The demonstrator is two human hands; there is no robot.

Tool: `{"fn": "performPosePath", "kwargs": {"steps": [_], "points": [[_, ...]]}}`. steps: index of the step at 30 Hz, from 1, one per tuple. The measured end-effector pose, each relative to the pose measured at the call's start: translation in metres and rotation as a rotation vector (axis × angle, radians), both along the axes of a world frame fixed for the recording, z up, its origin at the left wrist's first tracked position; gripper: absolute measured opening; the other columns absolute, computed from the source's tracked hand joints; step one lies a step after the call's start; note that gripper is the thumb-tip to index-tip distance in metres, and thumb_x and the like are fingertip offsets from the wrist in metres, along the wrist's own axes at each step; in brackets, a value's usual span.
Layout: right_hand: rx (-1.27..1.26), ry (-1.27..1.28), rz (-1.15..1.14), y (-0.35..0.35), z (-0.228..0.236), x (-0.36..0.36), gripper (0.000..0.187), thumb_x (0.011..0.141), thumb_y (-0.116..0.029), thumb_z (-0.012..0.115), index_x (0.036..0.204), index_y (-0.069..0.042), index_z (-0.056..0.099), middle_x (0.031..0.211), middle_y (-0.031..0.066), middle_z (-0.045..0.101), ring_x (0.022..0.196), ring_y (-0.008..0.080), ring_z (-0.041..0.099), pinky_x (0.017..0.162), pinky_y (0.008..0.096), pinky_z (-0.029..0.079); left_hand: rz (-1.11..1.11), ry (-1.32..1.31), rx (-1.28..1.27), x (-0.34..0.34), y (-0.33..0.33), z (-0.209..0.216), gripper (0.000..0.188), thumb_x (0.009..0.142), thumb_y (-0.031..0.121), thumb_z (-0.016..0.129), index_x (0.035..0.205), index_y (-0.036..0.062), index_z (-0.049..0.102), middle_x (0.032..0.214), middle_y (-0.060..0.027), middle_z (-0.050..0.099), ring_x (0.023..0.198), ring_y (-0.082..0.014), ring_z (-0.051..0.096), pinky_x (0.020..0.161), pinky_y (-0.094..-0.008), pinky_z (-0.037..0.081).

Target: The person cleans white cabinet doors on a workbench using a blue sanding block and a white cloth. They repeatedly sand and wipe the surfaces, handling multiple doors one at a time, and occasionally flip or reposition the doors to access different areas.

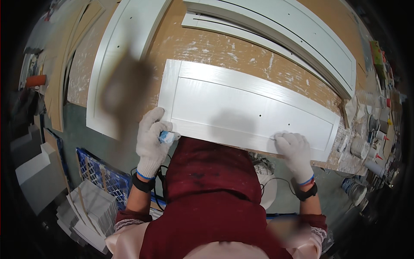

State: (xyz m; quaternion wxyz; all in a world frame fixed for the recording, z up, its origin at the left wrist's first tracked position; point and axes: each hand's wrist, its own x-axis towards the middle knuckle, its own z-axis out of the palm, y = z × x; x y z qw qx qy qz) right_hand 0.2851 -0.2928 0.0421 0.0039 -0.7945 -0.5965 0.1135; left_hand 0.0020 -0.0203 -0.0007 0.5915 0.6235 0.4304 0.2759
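Note:
A long white framed panel (pixel 233 101) with small dark holes lies slantwise before me on the brown work surface. At its near left corner, my left hand (pixel 153 138), in a white knit glove, is closed around a small blue-and-white object (pixel 167 137); its exact kind is unclear. My gloved right hand (pixel 295 149) is closed over the panel's near edge, toward the right end. Its curled fingers rest on the white face, and the thumb's position is not clear.
Another white panel (pixel 105 77) lies at left, and longer white panels (pixel 276 28) are at the back. The brown work surface (pixel 207 45) has white paint smears. Blue plastic crates (pixel 105 172) and stacked boards (pixel 92 207) stand lower left. Bottles and containers (pixel 360 146) crowd the right.

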Motion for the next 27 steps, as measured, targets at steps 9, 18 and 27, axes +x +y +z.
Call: {"fn": "performPosePath", "kwargs": {"steps": [9, 18, 27], "points": [[0.246, 0.339, 0.252, 0.157, -0.007, -0.083, 0.019, 0.081, -0.008, 0.054, 0.099, -0.009, 0.057, 0.090, 0.0084, 0.056, 0.085, 0.0262, 0.060, 0.068, 0.0394, 0.051, -0.239, 0.220, 0.500, -0.021, -0.003, -0.026, 0.023, 0.076, -0.007, 0.072, 0.096, -0.0059, 0.060, 0.141, -0.0186, 0.043, 0.101, -0.0202, 0.061, 0.075, -0.0308, 0.061], [0.252, 0.169, 0.146, 0.205, -0.020, -0.098, 0.011, 0.084, -0.015, 0.057, 0.093, -0.008, 0.059, 0.083, 0.0095, 0.058, 0.078, 0.0284, 0.061, 0.062, 0.0402, 0.051, -0.201, 0.405, 0.586, -0.012, -0.002, -0.001, 0.025, 0.069, 0.003, 0.082, 0.087, 0.0028, 0.065, 0.132, -0.0183, 0.056, 0.110, -0.0292, 0.061, 0.092, -0.0357, 0.052], [0.191, -0.061, 0.025, 0.199, -0.013, -0.053, 0.008, 0.085, -0.013, 0.055, 0.088, -0.008, 0.060, 0.080, 0.0110, 0.060, 0.077, 0.0311, 0.064, 0.060, 0.0432, 0.053, 0.022, 0.443, 0.278, 0.017, 0.012, 0.018, 0.027, 0.069, 0.011, 0.083, 0.090, 0.0045, 0.068, 0.130, -0.0178, 0.059, 0.115, -0.0299, 0.061, 0.093, -0.0368, 0.050]]}}
